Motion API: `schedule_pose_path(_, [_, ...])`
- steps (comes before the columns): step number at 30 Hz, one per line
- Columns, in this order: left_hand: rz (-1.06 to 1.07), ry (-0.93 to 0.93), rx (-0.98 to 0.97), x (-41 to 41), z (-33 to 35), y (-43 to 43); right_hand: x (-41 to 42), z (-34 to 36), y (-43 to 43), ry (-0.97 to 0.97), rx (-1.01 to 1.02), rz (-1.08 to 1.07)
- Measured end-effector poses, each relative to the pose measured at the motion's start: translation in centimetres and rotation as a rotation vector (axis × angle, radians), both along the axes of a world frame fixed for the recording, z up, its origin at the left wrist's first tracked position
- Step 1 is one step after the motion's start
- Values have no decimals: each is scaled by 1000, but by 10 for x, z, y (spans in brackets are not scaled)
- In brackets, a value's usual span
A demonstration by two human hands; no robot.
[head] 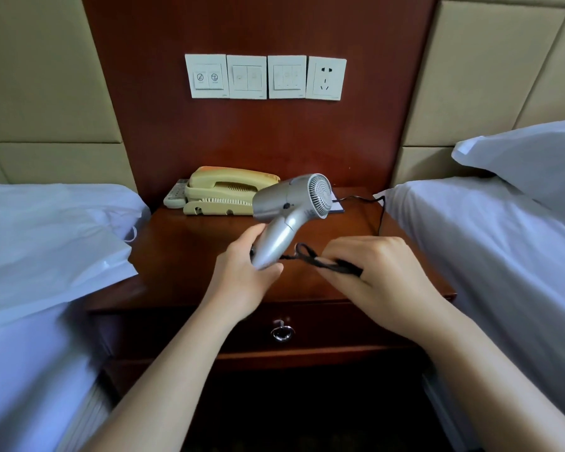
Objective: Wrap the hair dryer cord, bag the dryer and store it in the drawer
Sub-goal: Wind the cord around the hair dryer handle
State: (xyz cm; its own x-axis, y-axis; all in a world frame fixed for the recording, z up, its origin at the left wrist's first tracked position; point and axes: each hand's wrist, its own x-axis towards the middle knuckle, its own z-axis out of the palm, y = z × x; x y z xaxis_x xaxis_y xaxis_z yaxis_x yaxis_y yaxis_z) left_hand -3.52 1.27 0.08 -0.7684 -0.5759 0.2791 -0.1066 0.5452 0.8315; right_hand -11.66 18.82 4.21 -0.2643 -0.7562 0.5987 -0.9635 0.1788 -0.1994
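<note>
Head view, looking down over a wooden nightstand [183,256] between two beds.

Left hand [242,275] wrapped around the lower handle of a silver hair dryer [287,210], fingers [245,236] curled behind the grip, thumb across the front near the handle's base. Dryer held up off the nightstand top, handle tilted, barrel above and beyond the left fingers, round rear grille turned toward the right.

Right hand [375,272] closed on a bundle of black cord [327,264], fingers folded tight over several gathered strands, knuckles up. A small loop of cord sticking out just left of the right fingertips, between the two hands, with a short run leading from it to the base of the handle beside the left thumb. Another stretch of cord beyond the right hand, rising along the right edge of the nightstand and bending back toward a white card or pad lying behind the dryer.

White bag [62,256] with a string handle lying on the left bed [30,353], well to the left of the left fingers, one corner overhanging the nightstand. Drawer [323,327] below both hands, shut, with a metal ring pull [282,331] under the left wrist.

Beyond the left fingers, at the back of the nightstand, a yellowed telephone [222,194] with a remote control [176,195] just beside it. Row of wall switches [245,76] and a socket [326,78] on the wood panel above. White pillow [529,154] on the right bed [503,256], far right of the right hand.
</note>
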Motion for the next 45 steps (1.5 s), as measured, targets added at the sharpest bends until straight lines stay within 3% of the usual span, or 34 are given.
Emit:
schedule_pose_path(5, [-72,-8,-20,-3,3,18,-10,3,-3,-114,-31,39])
schedule_pose_path(12, [24,-23,98,-16,8,35,-3,0,-9,-191,6,108])
schedule_pose_path(15, [51,-66,-9,-15,10,34,-4,-2,-8,-274,13,81])
schedule_pose_path(17, [60,-109,-60,-15,7,30,-6,-4,-8,-363,32,72])
schedule_pose_path(20, [30,-129,47,-14,3,27,-11,-4,-10,-495,56,82])
schedule_pose_path(25, [-13,-86,94,-9,3,19,-20,-3,-7,-915,186,163])
schedule_pose_path(28, [-11,-43,118,-5,2,12,-29,2,1,-791,257,180])
schedule_pose_path(32, [21,-73,134,-1,-3,2,-28,5,5,-964,125,329])
schedule_pose_path(36, [58,-59,201,1,-3,-8,-42,-5,0,-1084,-162,151])
schedule_pose_path(38, [114,-31,214,1,-3,-14,-54,-10,4,-1057,-204,4])
schedule_pose_path(45, [237,-3,193,6,1,-29,-74,-23,-6,-627,-172,-354])
